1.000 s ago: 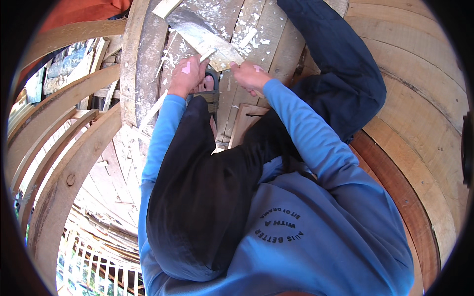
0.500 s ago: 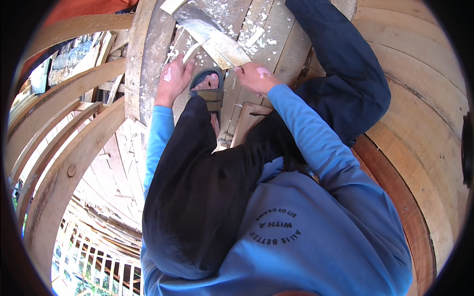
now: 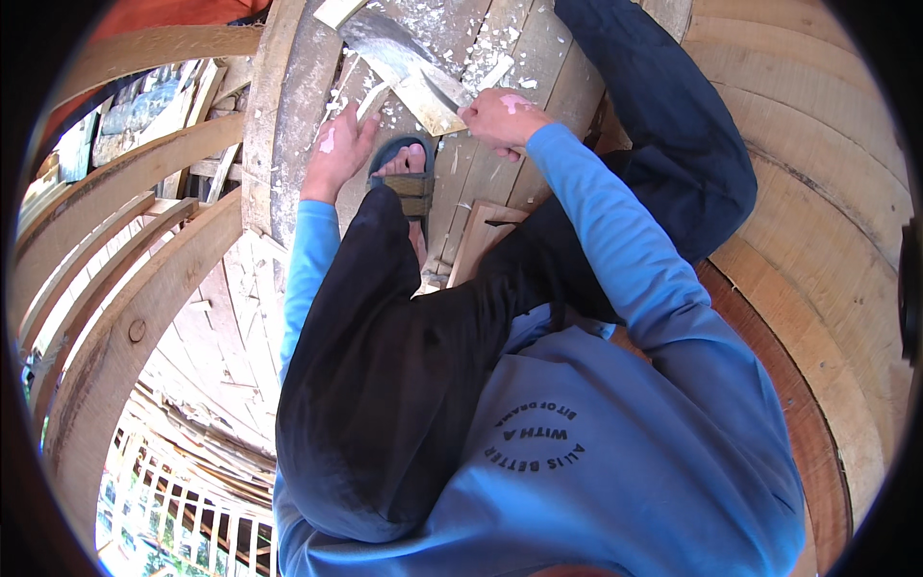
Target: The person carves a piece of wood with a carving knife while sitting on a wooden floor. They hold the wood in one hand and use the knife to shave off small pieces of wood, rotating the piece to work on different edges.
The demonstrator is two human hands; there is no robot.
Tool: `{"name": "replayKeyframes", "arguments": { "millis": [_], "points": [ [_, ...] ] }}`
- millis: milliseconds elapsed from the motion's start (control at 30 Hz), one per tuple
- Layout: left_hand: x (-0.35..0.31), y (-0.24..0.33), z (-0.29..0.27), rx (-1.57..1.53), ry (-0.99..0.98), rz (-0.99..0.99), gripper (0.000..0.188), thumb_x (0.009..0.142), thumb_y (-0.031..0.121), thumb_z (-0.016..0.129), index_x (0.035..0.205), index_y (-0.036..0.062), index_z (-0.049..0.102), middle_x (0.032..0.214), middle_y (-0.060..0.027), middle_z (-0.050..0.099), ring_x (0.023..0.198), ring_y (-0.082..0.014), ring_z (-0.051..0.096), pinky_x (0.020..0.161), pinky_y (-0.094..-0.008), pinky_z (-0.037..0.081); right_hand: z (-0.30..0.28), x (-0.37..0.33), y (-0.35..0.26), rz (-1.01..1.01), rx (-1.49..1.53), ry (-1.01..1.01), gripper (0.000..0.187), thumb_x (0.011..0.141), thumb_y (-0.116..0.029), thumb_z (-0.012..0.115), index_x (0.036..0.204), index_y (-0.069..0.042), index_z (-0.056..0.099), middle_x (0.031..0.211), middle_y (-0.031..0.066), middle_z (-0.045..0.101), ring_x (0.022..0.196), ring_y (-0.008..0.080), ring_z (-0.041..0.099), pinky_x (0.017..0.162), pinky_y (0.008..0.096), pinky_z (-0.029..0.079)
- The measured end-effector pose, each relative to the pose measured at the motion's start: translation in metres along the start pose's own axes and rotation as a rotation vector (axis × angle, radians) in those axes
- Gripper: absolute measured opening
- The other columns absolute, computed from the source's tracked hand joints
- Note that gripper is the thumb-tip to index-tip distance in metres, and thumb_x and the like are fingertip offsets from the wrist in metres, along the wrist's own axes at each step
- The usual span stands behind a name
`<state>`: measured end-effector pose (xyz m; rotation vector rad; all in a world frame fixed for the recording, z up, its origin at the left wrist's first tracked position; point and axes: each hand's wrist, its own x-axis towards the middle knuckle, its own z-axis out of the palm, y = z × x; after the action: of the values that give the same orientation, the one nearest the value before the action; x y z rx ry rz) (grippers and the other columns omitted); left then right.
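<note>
My left hand [image 3: 338,152] is curled beside my sandalled foot [image 3: 402,173], with a thin pale wood strip [image 3: 373,99] rising from between thumb and fingers. Across from it, my right hand [image 3: 504,117] is closed around the end of a thin grey blade [image 3: 440,89]; its handle is hidden in my fingers. That blade lies over a flat pale piece of wood [image 3: 420,104] on the floor. Just beyond is a broad grey blade-like sheet [image 3: 385,43], with a pale wooden block [image 3: 338,10] at its far end.
White shavings [image 3: 490,43] litter the plank floor [image 3: 548,82]. Curved wooden rails [image 3: 144,298] stand at the left, with stacked timber past them. A plank wall [image 3: 817,125] rises on the right. A small board [image 3: 481,236] lies between my legs.
My right hand has shifted slightly away from me and to the right, uncovering more of the pale wood. My left hand stays nearly in place.
</note>
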<state>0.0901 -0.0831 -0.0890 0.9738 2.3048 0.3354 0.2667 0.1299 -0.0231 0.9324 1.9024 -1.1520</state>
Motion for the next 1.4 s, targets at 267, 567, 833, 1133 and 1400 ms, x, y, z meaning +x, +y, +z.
{"name": "replayKeyframes", "arguments": {
  "millis": [267,567,833,1133,1400],
  "points": [
    [0.0,0.008,-0.007,-0.014,0.001,0.046,0.052,0.101,0.041,0.056,0.132,-0.001,0.057,0.112,-0.0288,0.069,0.113,-0.0487,0.061,0.097,-0.0526,0.048,-0.003,0.009,0.009,0.154,0.117,0.052,0.046,0.102,-0.032,0.05,0.093,0.009,0.068,0.063,0.0163,0.065,0.054,0.0235,0.067,0.053,0.0405,0.056],
    [0.001,0.021,0.002,0.016,-0.03,0.151,0.044,0.101,0.037,0.056,0.125,-0.0003,0.059,0.106,-0.0291,0.07,0.105,-0.0488,0.064,0.093,-0.0546,0.049,0.025,-0.015,0.028,0.1,-0.032,-0.144,0.048,0.107,-0.036,0.045,0.09,0.005,0.063,0.058,0.0099,0.06,0.045,0.0225,0.061,0.05,0.0393,0.055],
    [0.003,0.035,0.02,0.07,-0.098,0.203,0.039,0.101,0.037,0.054,0.114,0.0006,0.06,0.099,-0.0298,0.07,0.098,-0.0478,0.066,0.087,-0.0547,0.051,0.001,-0.022,0.05,0.116,0.032,0.04,0.053,0.107,-0.037,0.042,0.087,0.007,0.064,0.057,0.0145,0.059,0.044,0.0259,0.06,0.054,0.0453,0.053],
    [0.009,0.048,0.02,0.178,-0.143,0.162,0.041,0.102,0.037,0.054,0.113,-0.0015,0.06,0.1,-0.0306,0.07,0.099,-0.0471,0.067,0.089,-0.055,0.051,0.021,-0.012,0.03,-0.02,-0.014,-0.105,0.056,0.107,-0.038,0.043,0.082,0.008,0.063,0.053,0.015,0.056,0.044,0.0273,0.059,0.053,0.0462,0.052],
    [0.011,0.026,0.017,0.071,0.04,0.093,0.04,0.101,0.037,0.055,0.111,-0.0011,0.062,0.099,-0.0316,0.069,0.099,-0.0493,0.066,0.087,-0.0568,0.052,0.015,-0.011,0.019,0.037,-0.097,-0.241,0.05,0.103,-0.039,0.044,0.09,0.004,0.066,0.07,0.0173,0.064,0.057,0.0266,0.063,0.05,0.0409,0.052]
  ]
}}
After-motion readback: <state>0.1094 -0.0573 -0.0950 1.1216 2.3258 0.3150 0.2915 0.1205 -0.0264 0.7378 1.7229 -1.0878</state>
